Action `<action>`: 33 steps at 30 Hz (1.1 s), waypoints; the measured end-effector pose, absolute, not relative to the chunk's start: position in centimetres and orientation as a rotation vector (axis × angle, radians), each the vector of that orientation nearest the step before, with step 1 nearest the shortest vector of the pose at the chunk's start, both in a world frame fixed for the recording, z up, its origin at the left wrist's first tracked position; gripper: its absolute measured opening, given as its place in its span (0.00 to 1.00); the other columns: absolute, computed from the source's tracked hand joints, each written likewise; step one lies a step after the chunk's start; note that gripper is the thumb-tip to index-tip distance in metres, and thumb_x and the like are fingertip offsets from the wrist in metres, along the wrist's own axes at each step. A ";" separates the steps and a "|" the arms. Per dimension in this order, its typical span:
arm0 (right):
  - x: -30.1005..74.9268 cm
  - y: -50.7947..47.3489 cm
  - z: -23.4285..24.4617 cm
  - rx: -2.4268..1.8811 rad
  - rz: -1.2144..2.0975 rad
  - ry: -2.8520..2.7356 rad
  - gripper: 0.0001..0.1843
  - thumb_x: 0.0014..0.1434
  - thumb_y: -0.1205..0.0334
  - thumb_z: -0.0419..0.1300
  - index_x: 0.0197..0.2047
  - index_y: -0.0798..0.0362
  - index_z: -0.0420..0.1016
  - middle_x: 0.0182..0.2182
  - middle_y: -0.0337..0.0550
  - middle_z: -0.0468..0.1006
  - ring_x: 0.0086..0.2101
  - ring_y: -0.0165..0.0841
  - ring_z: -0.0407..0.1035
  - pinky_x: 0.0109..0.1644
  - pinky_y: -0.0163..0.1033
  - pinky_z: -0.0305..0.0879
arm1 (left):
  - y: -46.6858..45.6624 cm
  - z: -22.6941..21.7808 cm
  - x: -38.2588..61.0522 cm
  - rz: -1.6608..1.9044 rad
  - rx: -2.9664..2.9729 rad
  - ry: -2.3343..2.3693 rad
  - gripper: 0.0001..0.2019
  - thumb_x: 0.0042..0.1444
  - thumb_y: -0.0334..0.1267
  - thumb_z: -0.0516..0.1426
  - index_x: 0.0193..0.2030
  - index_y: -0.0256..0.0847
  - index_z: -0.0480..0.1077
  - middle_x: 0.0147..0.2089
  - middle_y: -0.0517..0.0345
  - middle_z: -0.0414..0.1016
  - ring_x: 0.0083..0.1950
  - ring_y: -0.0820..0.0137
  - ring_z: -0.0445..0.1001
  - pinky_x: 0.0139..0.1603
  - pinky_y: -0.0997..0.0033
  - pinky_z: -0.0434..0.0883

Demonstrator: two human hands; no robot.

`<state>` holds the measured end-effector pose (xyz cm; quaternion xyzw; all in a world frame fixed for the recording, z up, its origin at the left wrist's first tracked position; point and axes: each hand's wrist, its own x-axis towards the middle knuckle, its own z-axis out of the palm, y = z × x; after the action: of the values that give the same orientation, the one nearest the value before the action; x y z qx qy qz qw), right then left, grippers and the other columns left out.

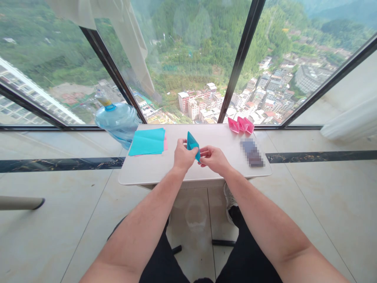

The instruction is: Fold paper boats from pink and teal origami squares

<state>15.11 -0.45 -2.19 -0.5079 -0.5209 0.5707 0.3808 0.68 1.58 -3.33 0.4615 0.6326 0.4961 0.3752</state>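
Note:
A blue folded paper piece (193,142), boat-like with a pointed top, is held up above the middle of the small white table (153,171). My left hand (184,155) grips it from the left, thumb pressed across its lower part. From the right, my right hand (213,158) pinches its lower end with thumb and fingers; the fingertips are partly hidden. Left of my hands lies a stack of blue paper sheets (147,142), with a pink sheet (165,142) showing at its edge.
Several pink folded paper pieces (241,125) sit at the table's far right corner. A blurred dark flat object (252,152) lies nearer on the right. Behind the table's left side stands a large clear blue water bottle (116,120). Tall windows rise beyond the table.

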 end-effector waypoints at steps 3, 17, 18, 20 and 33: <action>15.0 -0.4 -2.4 -1.334 1.410 -1.333 0.15 0.45 0.69 0.67 0.39 0.54 0.75 0.31 0.41 0.82 0.26 0.30 0.76 0.29 0.35 0.76 | 1.5 -3.6 0.8 1.257 1.176 1.595 0.20 0.41 0.31 0.65 0.42 0.45 0.65 0.31 0.62 0.75 0.31 0.67 0.74 0.33 0.70 0.67; 14.9 -0.6 -3.1 -1.529 1.181 -1.468 0.11 0.46 0.70 0.62 0.35 0.50 0.71 0.20 0.33 0.76 0.20 0.32 0.75 0.22 0.32 0.68 | 0.8 -3.2 1.3 1.157 1.257 1.556 0.20 0.42 0.30 0.62 0.43 0.45 0.67 0.27 0.65 0.75 0.27 0.69 0.72 0.30 0.71 0.64; 14.9 -0.6 -3.0 -1.532 1.177 -1.470 0.11 0.46 0.70 0.62 0.35 0.50 0.71 0.20 0.33 0.77 0.20 0.32 0.75 0.22 0.32 0.68 | 0.9 -3.3 1.3 1.157 1.254 1.554 0.19 0.41 0.30 0.62 0.43 0.45 0.68 0.27 0.65 0.74 0.26 0.69 0.71 0.30 0.71 0.64; 14.8 -0.7 -2.9 -1.537 1.170 -1.467 0.11 0.46 0.70 0.62 0.35 0.50 0.71 0.20 0.34 0.77 0.21 0.33 0.76 0.22 0.32 0.68 | 0.9 -3.4 1.3 1.171 1.244 1.545 0.19 0.41 0.29 0.62 0.42 0.45 0.68 0.26 0.65 0.74 0.26 0.69 0.71 0.30 0.71 0.64; 15.5 -0.5 -2.5 -1.580 1.042 -1.638 0.16 0.47 0.65 0.65 0.42 0.50 0.76 0.29 0.37 0.81 0.27 0.32 0.76 0.29 0.34 0.69 | 0.9 -3.2 1.4 1.106 1.223 1.453 0.28 0.41 0.29 0.61 0.53 0.44 0.68 0.27 0.66 0.72 0.26 0.71 0.72 0.26 0.75 0.69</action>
<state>15.45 -0.49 -2.48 -0.5993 -0.6213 0.3954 0.3139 1.37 0.93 -3.23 0.4957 0.5890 0.4482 0.4545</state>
